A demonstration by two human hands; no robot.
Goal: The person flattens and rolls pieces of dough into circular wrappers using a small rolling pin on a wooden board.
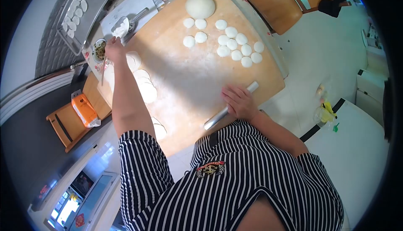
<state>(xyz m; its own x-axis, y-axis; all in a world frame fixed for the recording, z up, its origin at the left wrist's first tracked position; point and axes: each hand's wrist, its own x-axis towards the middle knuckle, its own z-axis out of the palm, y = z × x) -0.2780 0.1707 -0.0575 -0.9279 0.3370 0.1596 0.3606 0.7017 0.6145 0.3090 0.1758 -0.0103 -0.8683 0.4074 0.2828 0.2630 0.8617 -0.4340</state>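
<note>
Rolling pin (216,119) lies slantwise along the near side of the floured worktop (182,124), under my right fingers (231,94), which are pressed together and closed over its shaft. Its long axis runs from near-left of those fingers to a shorter end far-right of them. My right hand is on it; my left fingers (114,42) are well off to its far left.

Left of my left forearm, on a chair, sits an orange pack (85,109) whose printing I can't read. The big dough ball (200,6) rests far ahead of my right fingers and slightly left. Flattened dough sheets (145,89) overlap to their left, beside my left forearm.

Just beyond my left fingers is a small container of white flour (121,28); whether they pinch its rim, I can't tell. Chopped filling (100,50) sits in a bowl just left of them. Smallest are the dough rounds (231,44), ahead of my right fingers.
</note>
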